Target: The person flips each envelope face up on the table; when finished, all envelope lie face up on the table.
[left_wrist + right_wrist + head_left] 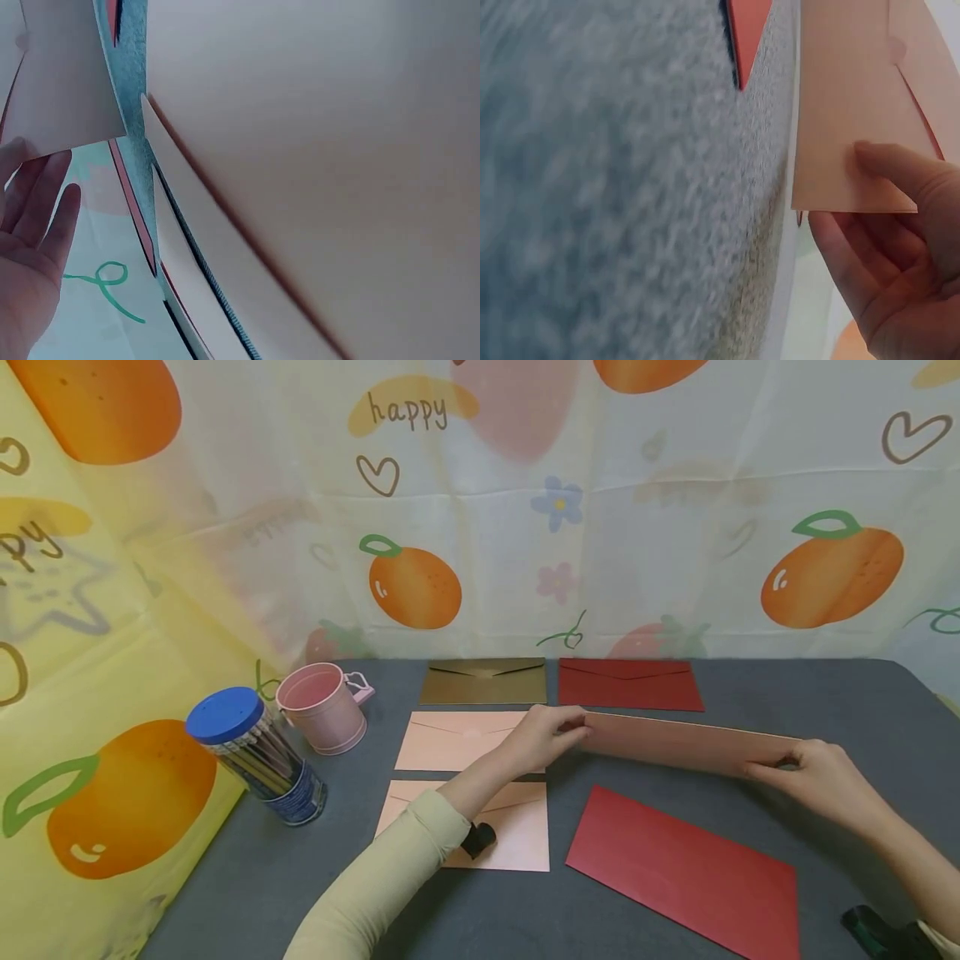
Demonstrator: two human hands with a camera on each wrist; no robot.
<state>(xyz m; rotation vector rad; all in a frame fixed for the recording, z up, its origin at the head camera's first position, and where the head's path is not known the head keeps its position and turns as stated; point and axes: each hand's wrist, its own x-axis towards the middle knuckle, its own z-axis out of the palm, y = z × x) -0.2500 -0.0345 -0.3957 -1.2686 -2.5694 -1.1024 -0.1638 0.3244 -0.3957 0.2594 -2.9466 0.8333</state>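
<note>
Presently both hands are pinching one pink envelope above the grey table: left hand gripping its left end, right hand its right end.

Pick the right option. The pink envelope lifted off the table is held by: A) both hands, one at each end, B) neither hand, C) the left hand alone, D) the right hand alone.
A: the left hand pinches one end of the pink envelope and the right hand grips the other.
</note>
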